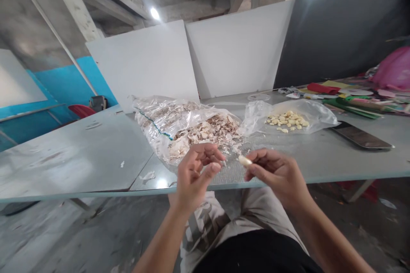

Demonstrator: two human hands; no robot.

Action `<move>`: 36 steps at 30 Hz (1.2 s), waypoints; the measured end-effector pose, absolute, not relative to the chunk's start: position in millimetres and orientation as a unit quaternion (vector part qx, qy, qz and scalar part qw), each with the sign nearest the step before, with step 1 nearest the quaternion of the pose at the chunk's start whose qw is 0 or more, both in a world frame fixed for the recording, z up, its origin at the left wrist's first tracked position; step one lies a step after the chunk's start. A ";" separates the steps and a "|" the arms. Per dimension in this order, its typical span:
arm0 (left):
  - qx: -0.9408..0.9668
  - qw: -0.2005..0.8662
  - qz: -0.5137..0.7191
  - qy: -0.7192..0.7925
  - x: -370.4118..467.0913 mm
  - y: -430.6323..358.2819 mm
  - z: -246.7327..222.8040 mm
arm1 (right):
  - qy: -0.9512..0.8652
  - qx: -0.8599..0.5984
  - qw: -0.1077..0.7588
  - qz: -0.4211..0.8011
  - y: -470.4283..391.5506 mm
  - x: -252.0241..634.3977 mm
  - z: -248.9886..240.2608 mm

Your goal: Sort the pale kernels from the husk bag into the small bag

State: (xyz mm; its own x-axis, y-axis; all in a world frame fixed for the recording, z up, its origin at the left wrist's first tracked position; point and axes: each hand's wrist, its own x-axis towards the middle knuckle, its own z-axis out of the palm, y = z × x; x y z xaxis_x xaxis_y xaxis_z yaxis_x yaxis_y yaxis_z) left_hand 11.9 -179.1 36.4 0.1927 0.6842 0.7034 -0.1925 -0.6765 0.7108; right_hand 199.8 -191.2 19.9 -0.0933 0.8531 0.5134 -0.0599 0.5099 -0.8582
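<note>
well, right hand [278, 172]: pinched closed on one peeled garlic clove [245, 161] between thumb and fingertips, the clove poking out toward the left hand [197, 175].
left hand: partly open, fingers loosely curled, thumb apart from the forefinger, nothing visible in its grip; it is near the clove but not touching it.
clove: held over the near edge of the grey table [109, 153], in front of the pile of skins.
skins: a heap of dry garlic skins [213, 131] on the clear plastic bag [166, 115], with loose flakes scattered on the tabletop between this bag and the hands.
bag trim: a blue-green strip [155, 126] running along the left part of the bag.
peeled cloves: a small pile of pale cloves [287, 120] in a second clear bag [320, 115], to the right of the skins.
phone: a dark smartphone [361, 134] lying flat, just beside the second bag's right end.
far right: coloured sheets and scraps [355, 100] in a jumble, with a pink bag [392, 68] behind them.
behind the table: two white panels [147, 64] and a dark panel [342, 34], standing at a tilt.
floor side, left: a red chair [81, 111] beyond the table.
</note>
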 end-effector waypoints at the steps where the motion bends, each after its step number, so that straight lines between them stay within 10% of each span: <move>1: 0.679 0.373 0.606 0.183 10.3 -175.8 36.0 | -0.639 -0.338 0.593 0.354 -181.1 208.7 18.7; 7: 0.647 0.448 0.578 0.217 8.8 -160.4 32.0 | -0.627 -0.399 0.627 0.233 -110.4 282.2 28.5; 26: 0.665 0.470 0.517 0.265 41.2 -173.3 54.9 | -0.417 -0.040 0.377 0.826 -174.0 186.6 28.2; 36: 0.749 0.342 0.500 0.268 26.5 -176.5 58.7 | -0.336 0.091 0.278 0.895 -187.0 161.5 23.8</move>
